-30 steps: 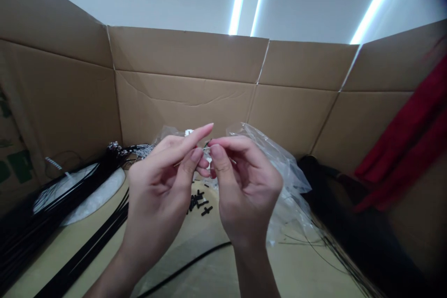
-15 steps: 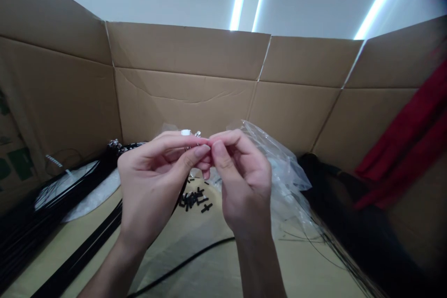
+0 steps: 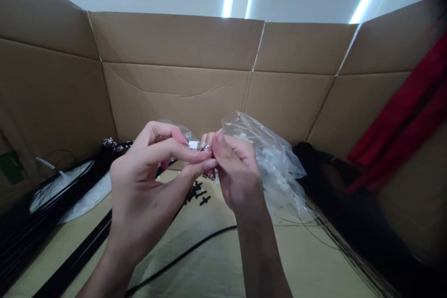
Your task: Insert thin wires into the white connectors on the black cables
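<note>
Inside a corrugated cardboard enclosure, both hands work close together above a tan tabletop. The left hand is half closed, its fingers curved and its thumb pressed inward; the right hand is bunched more tightly, its fingertips pinched toward the left fingers. Between them sit a small white plastic piece and a shiny metal bit, just beyond the left fingertips. Which hand has hold of them, I cannot tell. A crinkled clear plastic bag rises directly behind the right hand, its thin film creased and glossy. Below the hands lies a loose heap of small black T-shaped connectors. A thin black cable curves across the tabletop beneath the wrists. Long flat black strips run along the left edge beside a white plastic sheet, while a dark bundle of fine wires and a red cloth occupy the right. Open tabletop remains under both forearms.
</note>
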Motion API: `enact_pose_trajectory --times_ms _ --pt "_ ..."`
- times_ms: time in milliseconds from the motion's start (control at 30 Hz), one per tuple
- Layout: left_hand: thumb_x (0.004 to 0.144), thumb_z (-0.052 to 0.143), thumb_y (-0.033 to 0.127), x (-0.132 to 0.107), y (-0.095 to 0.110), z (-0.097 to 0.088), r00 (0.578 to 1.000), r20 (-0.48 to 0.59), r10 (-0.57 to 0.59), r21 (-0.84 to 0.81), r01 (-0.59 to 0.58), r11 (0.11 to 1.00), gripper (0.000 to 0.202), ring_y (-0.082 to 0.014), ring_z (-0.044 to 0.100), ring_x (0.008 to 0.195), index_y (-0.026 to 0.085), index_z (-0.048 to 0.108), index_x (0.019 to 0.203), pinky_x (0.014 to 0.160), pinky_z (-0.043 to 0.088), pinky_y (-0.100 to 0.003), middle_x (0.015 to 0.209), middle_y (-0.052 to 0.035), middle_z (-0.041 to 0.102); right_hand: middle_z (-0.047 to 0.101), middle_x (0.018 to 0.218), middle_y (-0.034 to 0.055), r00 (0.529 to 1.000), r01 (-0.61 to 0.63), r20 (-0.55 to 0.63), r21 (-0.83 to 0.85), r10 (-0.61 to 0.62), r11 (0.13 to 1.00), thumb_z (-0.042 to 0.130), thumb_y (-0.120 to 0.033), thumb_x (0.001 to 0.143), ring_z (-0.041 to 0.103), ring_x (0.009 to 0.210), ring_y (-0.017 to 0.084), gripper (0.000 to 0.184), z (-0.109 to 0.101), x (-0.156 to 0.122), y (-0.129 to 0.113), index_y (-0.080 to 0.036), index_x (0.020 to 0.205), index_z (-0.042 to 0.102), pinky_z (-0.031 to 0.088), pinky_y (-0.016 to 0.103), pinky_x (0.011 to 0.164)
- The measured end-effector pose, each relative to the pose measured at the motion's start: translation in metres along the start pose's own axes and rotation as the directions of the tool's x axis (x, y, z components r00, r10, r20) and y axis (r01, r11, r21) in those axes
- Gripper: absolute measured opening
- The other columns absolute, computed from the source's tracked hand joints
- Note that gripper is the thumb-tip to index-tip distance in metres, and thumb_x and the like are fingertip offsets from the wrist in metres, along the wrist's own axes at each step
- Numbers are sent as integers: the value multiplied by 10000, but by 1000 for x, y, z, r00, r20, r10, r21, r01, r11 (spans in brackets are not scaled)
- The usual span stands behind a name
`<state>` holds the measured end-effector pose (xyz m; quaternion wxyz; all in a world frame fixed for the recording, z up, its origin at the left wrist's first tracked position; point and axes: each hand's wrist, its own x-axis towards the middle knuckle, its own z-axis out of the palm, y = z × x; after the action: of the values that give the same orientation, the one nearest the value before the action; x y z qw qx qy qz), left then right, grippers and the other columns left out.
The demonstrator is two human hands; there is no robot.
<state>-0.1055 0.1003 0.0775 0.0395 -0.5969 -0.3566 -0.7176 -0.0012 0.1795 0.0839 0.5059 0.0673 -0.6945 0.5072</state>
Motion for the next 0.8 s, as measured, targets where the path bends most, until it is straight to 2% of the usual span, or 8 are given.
enact_pose_trajectory --times_ms 133,267,400,500,567,667,733,800 --pt "713 811 98 1 0 1 998 -21 53 -4 -53 999 163 -128 554 776 238 744 766 571 444 -259 803 -2 577 366 587 -48 1000 8 30 -66 -7 998 505 -370 989 335 530 59 431 -4 1 -1 -173 608 470 262 223 475" --pt "807 726 100 2 -1 3 985 -30 173 169 -165 972 137 -120 526 746 230 683 804 596 396 -295 799 11 571 431 574 -52 991 82 -89 -184 -100 980 544 -331 972 391 535 52 411 4 0 -7 -171 596 501 338 202 509" --pt "906 585 124 4 -2 0 957 105 272 407 -291 866 100 -122 491 752 216 612 879 629 404 -290 842 -6 552 456 569 -53 977 117 -145 -268 -159 956 537 -331 972 425 540 46 416 12 -2 -11 -171 589 509 379 185 533" --pt "925 524 131 7 -3 -3 930 198 310 498 -368 785 150 -128 463 711 206 556 799 611 389 -286 804 -7 499 438 551 -57 976 106 -145 -338 -163 935 515 -337 982 411 527 44 431 14 -3 -10 -169 586 489 354 180 503" --pt "923 505 126 10 -4 -4 913 257 315 505 -405 762 191 -130 456 689 198 518 747 606 375 -287 775 -2 466 410 538 -58 971 107 -151 -426 -187 899 503 -333 987 386 517 46 445 13 -4 -9 -169 576 455 331 190 490" --pt "914 496 120 12 -6 -4 907 308 288 483 -410 774 187 -145 448 683 198 488 744 600 347 -299 751 -2 441 389 542 -55 951 135 -148 -594 -273 793 502 -288 984 356 521 55 431 13 -5 -8 -172 576 425 321 221 513" --pt "893 502 112 12 -6 -3 915 282 289 477 -395 785 179 -158 427 670 207 462 746 594 314 -317 731 -2 422 395 549 -51 935 147 -142 -678 -324 721 494 -257 983 355 530 64 410 14 -6 -8 -177 586 426 319 243 534" --pt "874 504 105 10 -6 0 927 224 302 485 -375 790 192 -170 394 649 218 424 741 594 278 -338 713 -3 397 400 550 -47 922 148 -157 -704 -355 695 478 -238 984 366 535 71 396 17 -6 -6 -182 596 425 315 257 539"
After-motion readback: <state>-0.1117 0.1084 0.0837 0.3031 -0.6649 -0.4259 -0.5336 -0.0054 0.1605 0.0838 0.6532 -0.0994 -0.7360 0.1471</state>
